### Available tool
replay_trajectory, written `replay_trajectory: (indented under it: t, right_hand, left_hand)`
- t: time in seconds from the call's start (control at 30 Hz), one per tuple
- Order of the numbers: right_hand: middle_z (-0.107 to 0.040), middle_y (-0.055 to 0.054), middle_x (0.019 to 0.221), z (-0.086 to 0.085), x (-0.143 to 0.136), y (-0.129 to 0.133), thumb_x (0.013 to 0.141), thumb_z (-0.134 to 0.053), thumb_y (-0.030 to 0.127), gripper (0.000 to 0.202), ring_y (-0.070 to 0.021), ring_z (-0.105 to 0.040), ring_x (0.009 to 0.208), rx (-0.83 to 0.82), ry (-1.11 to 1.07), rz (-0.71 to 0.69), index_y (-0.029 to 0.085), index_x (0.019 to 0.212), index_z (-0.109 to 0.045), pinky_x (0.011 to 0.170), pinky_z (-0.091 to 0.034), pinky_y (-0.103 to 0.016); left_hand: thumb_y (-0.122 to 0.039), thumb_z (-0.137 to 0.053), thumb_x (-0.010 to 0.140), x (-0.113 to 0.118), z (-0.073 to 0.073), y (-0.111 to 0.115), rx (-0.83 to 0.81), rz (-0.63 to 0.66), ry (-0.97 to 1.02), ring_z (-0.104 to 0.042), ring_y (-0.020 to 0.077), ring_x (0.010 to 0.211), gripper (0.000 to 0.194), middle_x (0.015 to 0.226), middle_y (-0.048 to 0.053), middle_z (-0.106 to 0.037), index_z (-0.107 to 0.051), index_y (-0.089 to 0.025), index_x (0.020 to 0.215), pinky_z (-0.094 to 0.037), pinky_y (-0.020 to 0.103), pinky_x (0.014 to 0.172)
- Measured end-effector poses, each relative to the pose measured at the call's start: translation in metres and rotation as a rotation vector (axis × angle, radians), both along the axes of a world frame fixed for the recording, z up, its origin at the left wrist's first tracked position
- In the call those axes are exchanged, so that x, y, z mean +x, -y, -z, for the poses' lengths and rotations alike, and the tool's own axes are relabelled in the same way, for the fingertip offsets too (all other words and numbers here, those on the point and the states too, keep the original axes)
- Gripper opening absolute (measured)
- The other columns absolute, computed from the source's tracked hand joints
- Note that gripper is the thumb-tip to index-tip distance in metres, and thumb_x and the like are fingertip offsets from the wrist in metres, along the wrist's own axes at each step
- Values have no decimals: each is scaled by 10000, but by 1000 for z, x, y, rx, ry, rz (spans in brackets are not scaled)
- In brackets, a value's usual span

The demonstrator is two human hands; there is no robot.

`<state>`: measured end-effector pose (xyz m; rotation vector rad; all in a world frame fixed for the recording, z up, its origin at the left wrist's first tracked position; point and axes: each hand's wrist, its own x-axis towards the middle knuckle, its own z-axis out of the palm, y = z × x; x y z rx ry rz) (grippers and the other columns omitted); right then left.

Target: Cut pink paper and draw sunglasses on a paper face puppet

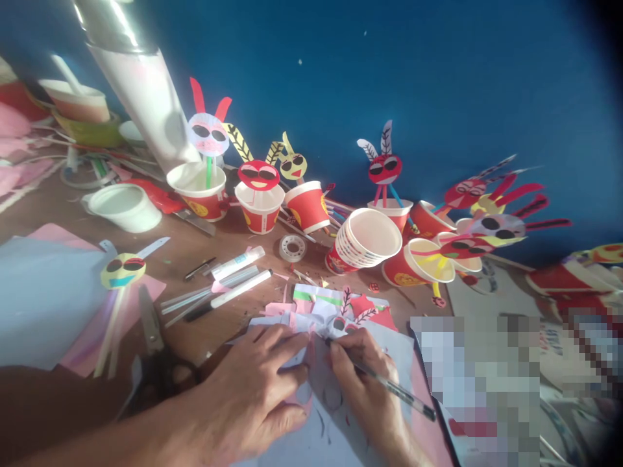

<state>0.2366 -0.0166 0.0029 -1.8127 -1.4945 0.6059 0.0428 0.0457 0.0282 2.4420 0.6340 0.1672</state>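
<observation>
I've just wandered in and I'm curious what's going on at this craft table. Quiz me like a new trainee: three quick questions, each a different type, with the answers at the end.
1. Multiple choice: What does the right hand hold?
A) scissors
B) pen
C) tape

2. True or false: The left hand rests on the paper.

3. Fill in the blank: The wall behind the stacked cups is ____.

Key: 1. B; 2. true; 3. blue
</observation>
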Motion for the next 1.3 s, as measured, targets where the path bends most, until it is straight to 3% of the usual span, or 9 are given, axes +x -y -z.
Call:
replay_trajectory:
  t: [0.9, 1.3]
  right_hand:
    - [-662, 27, 541, 0, 0, -1, 873, -528, 295, 153, -119, -592, 420, 22, -19, -20, 219, 741, -536, 418, -449, -194]
    - [-627, 32, 509, -2, -6, 0, 848, -547, 310, 164, -111, -538, 390, -2, -49, 34, 217, 713, -537, 396, -401, -199]
  left_hand:
    - [-367, -572, 873, -1, -2, 1, 34, -24, 57, -477, 283, 1092, 224, 1273, 87, -545, -658, -207, 1003, -399, 444, 936]
    - [-399, -569, 872, -1, -2, 0, 10, -11, 42, -489, 294, 1064, 314, 1184, 67, -603, -629, -212, 1116, -398, 473, 921]
